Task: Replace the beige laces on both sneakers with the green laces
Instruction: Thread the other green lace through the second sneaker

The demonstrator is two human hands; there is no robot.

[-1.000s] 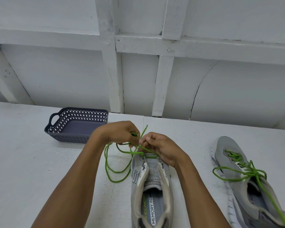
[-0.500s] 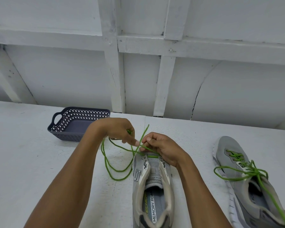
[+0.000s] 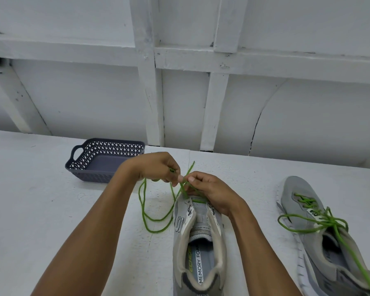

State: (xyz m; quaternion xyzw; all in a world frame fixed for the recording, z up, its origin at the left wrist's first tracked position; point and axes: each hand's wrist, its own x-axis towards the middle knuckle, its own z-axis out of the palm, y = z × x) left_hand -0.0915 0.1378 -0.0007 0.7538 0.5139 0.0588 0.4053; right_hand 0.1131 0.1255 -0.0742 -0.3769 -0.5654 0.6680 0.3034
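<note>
Done: right shoe (image 3: 320, 238) at 3 o'clock is green-laced, ends loose.
Left: middle shoe (image 3: 198, 242) at 6 has lace (image 3: 157, 231) through the toe holes only, so I reckon most rows remain.
Left hand (image 3: 156, 167): pinching a lace end.
Right hand (image 3: 209, 191): pinching the lace at the toe eyelets.
Around: basket (image 3: 100, 163) at 10, well clear; the slack at 9 could tangle.

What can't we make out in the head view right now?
All head view:
1. Toe and front eyelets of the middle sneaker: behind the left hand and right hand. Which eyelet the green lace enters is hidden in their grip.
2. Its heel: cut by the bottom edge.
3. Heel and lace end of the right sneaker: cut by the bottom-right corner.
4. Part of the basket floor: hidden by its near wall and the left wrist.
</note>
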